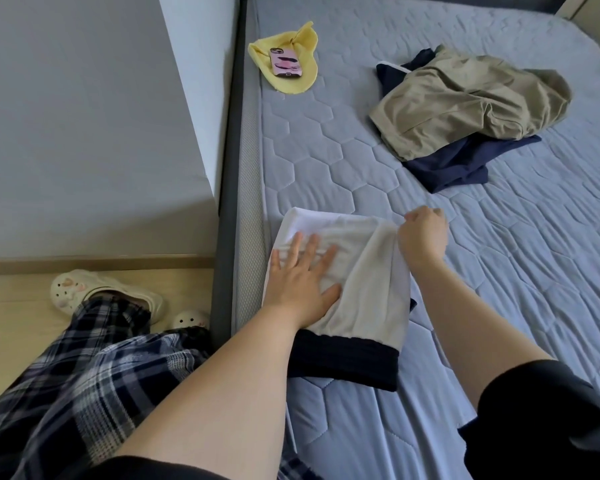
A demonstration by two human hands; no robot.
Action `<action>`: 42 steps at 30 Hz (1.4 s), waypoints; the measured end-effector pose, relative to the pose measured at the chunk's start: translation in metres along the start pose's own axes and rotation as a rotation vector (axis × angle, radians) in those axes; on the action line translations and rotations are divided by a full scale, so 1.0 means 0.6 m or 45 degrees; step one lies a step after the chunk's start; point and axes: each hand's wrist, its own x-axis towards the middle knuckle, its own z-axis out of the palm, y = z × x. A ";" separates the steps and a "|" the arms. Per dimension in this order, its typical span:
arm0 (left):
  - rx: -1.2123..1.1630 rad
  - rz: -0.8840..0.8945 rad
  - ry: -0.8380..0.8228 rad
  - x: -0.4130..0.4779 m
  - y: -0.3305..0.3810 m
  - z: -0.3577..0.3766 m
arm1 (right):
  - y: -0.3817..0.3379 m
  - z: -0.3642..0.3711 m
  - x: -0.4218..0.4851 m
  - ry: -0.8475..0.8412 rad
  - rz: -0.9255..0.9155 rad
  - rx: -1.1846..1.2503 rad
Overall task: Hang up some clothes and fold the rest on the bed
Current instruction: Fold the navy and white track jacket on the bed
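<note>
As the left hand (302, 275) flattens the white garment (371, 289), limp and surely light, by the bed's (326, 150) edge, the right hand (423, 237) pinches its fold.

The person is wearing a black short-sleeved top: its loose black right sleeve (534, 403) is ending near the elbow, and the black left sleeve edge (153, 471) is showing at the bottom. Both forearms are showing bare. Loose checked trousers in navy, white and grey (84, 375) are covering the legs. Cream perforated rubber clogs with small charms (94, 289) are covering the feet.
</note>
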 end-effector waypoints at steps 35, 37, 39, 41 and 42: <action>0.202 0.069 -0.116 -0.028 0.081 -0.008 | 0.101 -0.004 -0.102 -1.170 0.780 0.929; 0.221 0.065 -0.088 -0.027 0.080 0.003 | 0.095 -0.003 -0.110 -1.210 0.752 0.932; 0.221 0.069 -0.064 -0.027 0.076 0.008 | 0.089 -0.004 -0.113 -1.204 0.721 0.939; 0.221 0.075 -0.036 -0.028 0.071 0.007 | 0.082 -0.009 -0.118 -1.149 0.717 0.975; 0.216 0.076 -0.016 -0.029 0.069 0.005 | 0.077 -0.012 -0.121 -1.106 0.720 0.997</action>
